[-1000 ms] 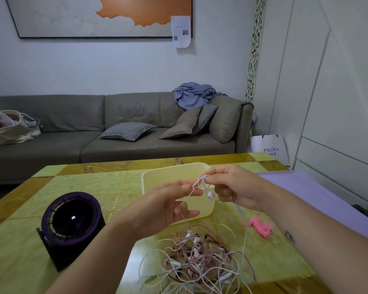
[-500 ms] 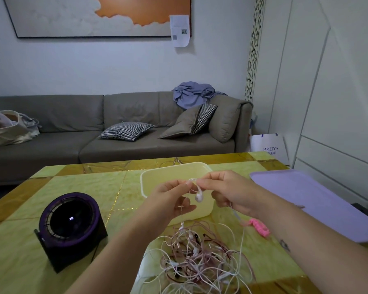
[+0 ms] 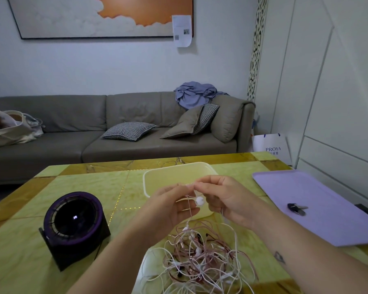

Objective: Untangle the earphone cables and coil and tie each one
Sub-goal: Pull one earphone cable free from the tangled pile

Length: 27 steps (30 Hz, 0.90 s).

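Beside sofa (image 3: pixel 136 111) — bag (image 3: pixel 270 145) marked PROYA; left hand (image 3: pixel 168 211), right hand (image 3: pixel 227 200) hold earphone (image 3: pixel 199 200).

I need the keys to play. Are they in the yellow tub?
No, the keys lie on the purple tray, apart from the yellow tub.

A round purple and black fan (image 3: pixel 73 221) stands on the left side of a shiny green and gold table (image 3: pixel 83 187). On the right side lies a flat light purple tray (image 3: pixel 327 225) with a small bunch of dark keys (image 3: pixel 296 208) on it. Behind the table is a long grey-brown sofa (image 3: pixel 62 145). On the sofa lie a black and white checked cushion (image 3: pixel 129 130), a crumpled blue cloth (image 3: pixel 197 95) and a beige cloth bag (image 3: pixel 8 130). A big orange and white painting (image 3: pixel 83 15) hangs on the wall, with a white paper sheet (image 3: pixel 182 30) stuck at its corner. A white paper shopping bag (image 3: pixel 272 146) stands beside the sofa.
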Tool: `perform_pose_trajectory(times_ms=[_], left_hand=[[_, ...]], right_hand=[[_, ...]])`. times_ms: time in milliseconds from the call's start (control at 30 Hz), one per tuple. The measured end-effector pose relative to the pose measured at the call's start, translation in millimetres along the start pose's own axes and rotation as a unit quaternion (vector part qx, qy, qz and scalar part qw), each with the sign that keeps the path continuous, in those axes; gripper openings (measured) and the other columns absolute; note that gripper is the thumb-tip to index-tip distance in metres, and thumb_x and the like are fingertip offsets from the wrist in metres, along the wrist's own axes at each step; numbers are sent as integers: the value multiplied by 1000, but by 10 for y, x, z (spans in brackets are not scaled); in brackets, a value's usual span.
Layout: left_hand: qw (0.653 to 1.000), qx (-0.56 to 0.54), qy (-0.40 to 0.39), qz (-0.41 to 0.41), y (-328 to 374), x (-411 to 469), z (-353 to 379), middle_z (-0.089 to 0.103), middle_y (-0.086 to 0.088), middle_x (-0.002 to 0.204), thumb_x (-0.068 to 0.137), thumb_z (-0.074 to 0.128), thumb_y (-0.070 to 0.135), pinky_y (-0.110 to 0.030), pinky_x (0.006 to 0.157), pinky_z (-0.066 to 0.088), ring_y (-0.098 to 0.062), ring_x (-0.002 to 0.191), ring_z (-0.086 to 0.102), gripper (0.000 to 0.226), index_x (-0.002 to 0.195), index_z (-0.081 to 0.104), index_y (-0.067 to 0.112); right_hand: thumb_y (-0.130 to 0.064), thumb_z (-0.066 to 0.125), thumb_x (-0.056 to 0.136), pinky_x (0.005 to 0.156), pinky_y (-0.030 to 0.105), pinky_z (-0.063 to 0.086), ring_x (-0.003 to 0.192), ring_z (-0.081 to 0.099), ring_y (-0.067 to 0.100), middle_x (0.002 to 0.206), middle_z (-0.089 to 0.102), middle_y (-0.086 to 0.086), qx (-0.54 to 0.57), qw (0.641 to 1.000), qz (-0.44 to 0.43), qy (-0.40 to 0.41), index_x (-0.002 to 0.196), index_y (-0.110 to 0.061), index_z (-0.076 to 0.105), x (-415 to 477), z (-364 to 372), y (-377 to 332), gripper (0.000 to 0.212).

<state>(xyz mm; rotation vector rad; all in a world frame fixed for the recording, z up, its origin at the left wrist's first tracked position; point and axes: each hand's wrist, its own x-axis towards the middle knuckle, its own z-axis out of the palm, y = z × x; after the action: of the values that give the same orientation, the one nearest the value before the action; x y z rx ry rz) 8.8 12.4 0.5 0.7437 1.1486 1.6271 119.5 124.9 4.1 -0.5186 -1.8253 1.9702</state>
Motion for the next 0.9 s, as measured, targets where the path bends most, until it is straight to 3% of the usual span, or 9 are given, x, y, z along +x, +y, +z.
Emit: perform_pose_trajectory(times_ms=[133, 267, 500, 633, 733, 900], left_hand=[[998, 37, 41, 29, -10, -22, -57, 66, -4, 71, 90, 53, 9, -21, 63, 56, -10, 60, 62, 13, 84, 62, 4], [993, 86, 65, 45, -66, -59, -66, 69, -9, 75, 91, 53, 8, -20, 62, 54, -11, 62, 63, 14, 89, 65, 1], [991, 99, 77, 39, -35, -77, -5, 69, -8, 67, 92, 54, 5, -19, 58, 54, -12, 58, 64, 12, 91, 66, 5], [986, 145, 68, 39, -33, -74, 14, 68, -5, 65, 90, 58, 9, -19, 61, 54, -11, 58, 62, 9, 91, 63, 2], [982, 163, 76, 52, -50, -58, 20, 67, -3, 64, 88, 61, 16, -20, 64, 54, -10, 58, 61, 14, 88, 63, 2], [980, 169, 76, 67, -58, -42, 8, 67, -3, 65, 89, 60, 16, -21, 66, 55, -9, 59, 60, 12, 87, 63, 4]], right_hand=[[-13, 67, 84, 45, 15, 27, 42, 32, 2, 49, 46, -14, -139, 988, -62, 33, 79, -16, 68, -12, -28, -60, 7], [-16, 69, 82, 54, 10, 35, 53, 43, 0, 62, 59, -17, -323, 935, -123, 79, 72, -22, 68, -30, -47, -76, 12], [0, 66, 81, 69, 27, 54, 62, 58, 9, 67, 65, 0, -256, 960, -100, 59, 76, -12, 67, -22, -14, -75, 14], [-8, 69, 82, 64, 24, 52, 58, 59, 7, 65, 66, 1, -277, 954, -102, 53, 77, -13, 64, -30, -15, -60, 8], [-15, 71, 82, 74, 35, 55, 68, 64, 17, 76, 71, 9, -285, 949, -119, 57, 82, -11, 64, -34, -13, -37, 8], [-18, 74, 79, 74, 36, 54, 67, 61, 9, 75, 70, 4, -284, 944, -144, 84, 78, -15, 64, -57, -23, -27, 11]])
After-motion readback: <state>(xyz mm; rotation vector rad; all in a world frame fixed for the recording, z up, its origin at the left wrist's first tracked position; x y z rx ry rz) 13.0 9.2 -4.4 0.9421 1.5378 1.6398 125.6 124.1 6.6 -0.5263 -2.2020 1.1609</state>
